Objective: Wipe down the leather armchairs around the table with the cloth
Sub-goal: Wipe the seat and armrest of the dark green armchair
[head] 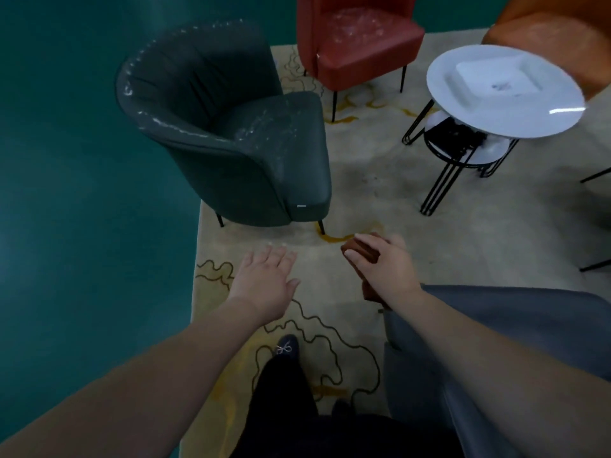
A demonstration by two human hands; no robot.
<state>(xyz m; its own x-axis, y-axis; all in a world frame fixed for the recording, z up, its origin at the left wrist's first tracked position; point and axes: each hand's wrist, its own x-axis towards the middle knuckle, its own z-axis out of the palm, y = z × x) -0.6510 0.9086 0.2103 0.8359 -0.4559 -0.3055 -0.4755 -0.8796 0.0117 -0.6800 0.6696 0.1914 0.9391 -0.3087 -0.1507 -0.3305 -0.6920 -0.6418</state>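
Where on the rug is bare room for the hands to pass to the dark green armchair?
Bare rug lies between the dark green armchair and the round white table, and also before the left hand. Near the table's black legs and the red armchair it is crowded.

Floor (66,193): smooth teal surface, fills the 9 o'clock side and the top left.
Rug (380,200): beige with brown and yellow squiggle lines, lies flat on floor, covers centre to 3 o'clock.
Dark green armchair (238,133): on rug at 11 o'clock, back overhanging the rug's left edge.
Red armchair (357,44): on rug at 12 o'clock, thin black legs.
Orange armchair (555,41): 2 o'clock, partly cut off.
Grey armchair (479,358): 5 o'clock.
Round white table (463,117): black wire legs on rug, 2 o'clock.
Shoe (286,348): on rug, 6 o'clock.
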